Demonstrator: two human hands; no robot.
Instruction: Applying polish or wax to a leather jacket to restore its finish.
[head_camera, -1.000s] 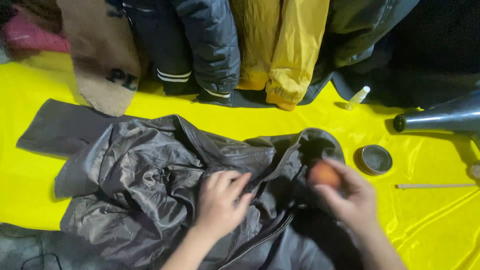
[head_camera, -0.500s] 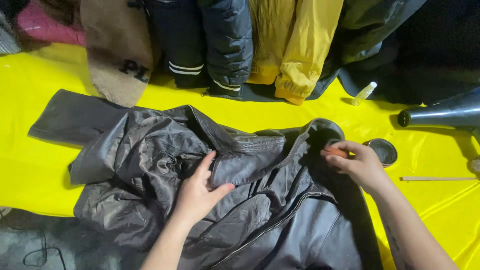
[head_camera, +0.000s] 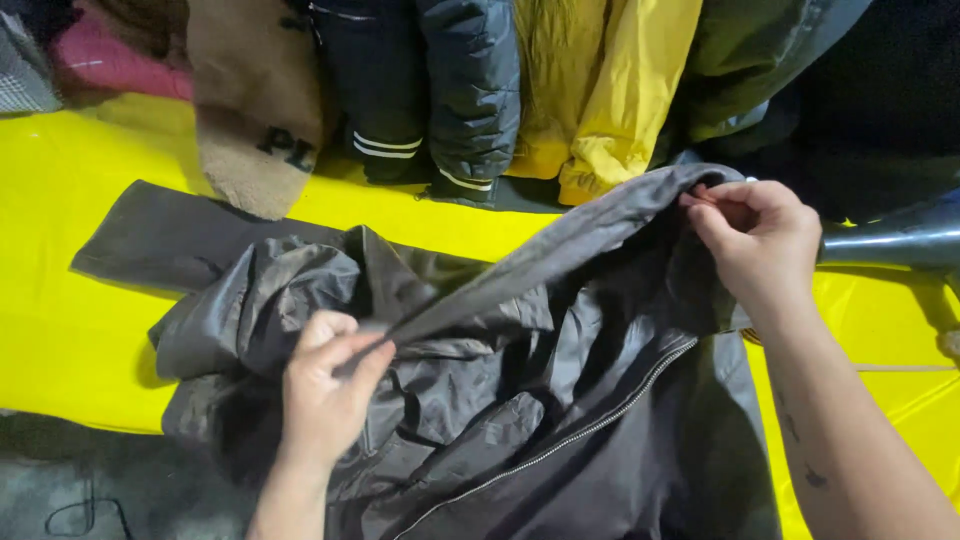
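Both hands, left (head_camera: 325, 385) and right (head_camera: 760, 240), have lifted the grey jacket's (head_camera: 560, 400) edge.

A dark grey jacket (head_camera: 480, 420) of thin, slightly shiny cloth fills the lower middle of the frame, lying crumpled and creased on the yellow desk (head_camera: 70, 330). One sleeve stretches flat toward the left edge. A silver zipper runs diagonally across its lower right part. One edge of the cloth is lifted and pulled taut into a ridge from the centre left up to the upper right, pinched at each end by the hands.
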